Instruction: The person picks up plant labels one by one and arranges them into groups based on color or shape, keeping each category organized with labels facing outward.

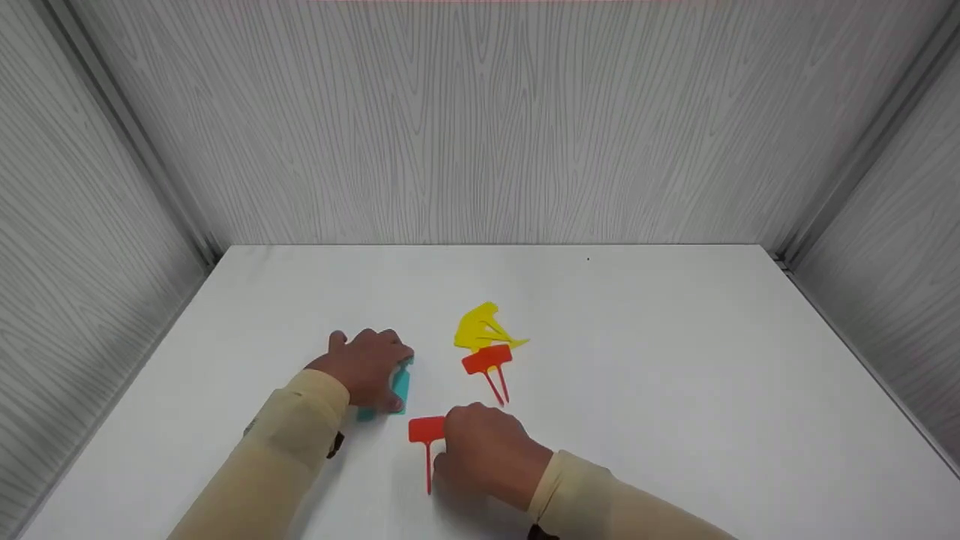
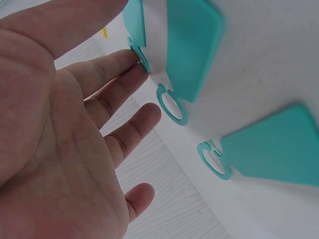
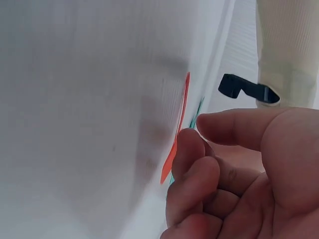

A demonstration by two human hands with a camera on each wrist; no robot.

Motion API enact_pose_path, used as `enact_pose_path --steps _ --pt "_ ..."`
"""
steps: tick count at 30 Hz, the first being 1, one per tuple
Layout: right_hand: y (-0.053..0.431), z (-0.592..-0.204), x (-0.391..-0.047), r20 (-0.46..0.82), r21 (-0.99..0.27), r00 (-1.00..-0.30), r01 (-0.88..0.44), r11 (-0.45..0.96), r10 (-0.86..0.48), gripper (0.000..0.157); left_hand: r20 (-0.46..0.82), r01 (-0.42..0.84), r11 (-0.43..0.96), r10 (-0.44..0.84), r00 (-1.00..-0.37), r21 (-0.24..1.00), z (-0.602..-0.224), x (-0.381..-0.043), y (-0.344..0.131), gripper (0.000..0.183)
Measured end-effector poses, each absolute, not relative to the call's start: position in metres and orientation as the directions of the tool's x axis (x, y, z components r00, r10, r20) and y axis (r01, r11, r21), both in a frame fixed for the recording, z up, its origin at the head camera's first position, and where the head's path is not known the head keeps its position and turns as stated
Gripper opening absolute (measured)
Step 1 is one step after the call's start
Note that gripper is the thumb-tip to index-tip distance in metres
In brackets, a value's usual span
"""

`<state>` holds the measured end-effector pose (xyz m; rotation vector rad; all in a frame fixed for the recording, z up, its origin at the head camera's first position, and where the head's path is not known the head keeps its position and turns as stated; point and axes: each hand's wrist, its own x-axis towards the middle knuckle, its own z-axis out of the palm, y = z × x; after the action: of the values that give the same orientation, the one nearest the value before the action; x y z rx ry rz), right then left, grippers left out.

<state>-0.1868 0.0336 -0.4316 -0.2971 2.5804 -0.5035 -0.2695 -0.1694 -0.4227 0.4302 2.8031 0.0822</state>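
Observation:
My left hand [image 1: 367, 367] reaches over several flat teal ring-ended tags [image 1: 400, 390]. Its thumb and fingers are spread around one; in the left wrist view its fingertips touch the ring of a teal tag [image 2: 133, 22], while two others [image 2: 192, 50] [image 2: 274, 147] lie beyond. A red T-shaped plant label [image 1: 426, 430] lies with its stem toward me. At the right end of its head is my right hand [image 1: 491, 454], its fingers loosely curled. The right wrist view shows the thumb and index tip close together, with the red label [image 3: 169, 162] behind them.
Two overlapping red T-shaped labels [image 1: 487, 359] lie ahead of the right hand, touching a small pile of yellow tags [image 1: 474, 328]. Everything lies on a white tabletop [image 1: 675, 375], with grey wood-grain panels [image 1: 495, 120] at the back and both sides.

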Motion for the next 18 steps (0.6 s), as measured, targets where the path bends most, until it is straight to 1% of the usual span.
enact_pose_path --steps 3,18 --pt "0.038 -0.431 -0.190 -0.401 -0.381 -0.874 -0.114 0.918 -0.275 0.034 -0.289 0.280 0.955 0.295 -0.911 0.096 -0.423 -0.270 -0.169 0.091" --pt "0.060 -0.433 -0.207 -0.342 -0.393 -0.918 -0.054 0.918 -0.200 0.026 -0.302 0.282 0.954 0.299 -0.905 0.101 -0.422 -0.271 -0.169 0.092"
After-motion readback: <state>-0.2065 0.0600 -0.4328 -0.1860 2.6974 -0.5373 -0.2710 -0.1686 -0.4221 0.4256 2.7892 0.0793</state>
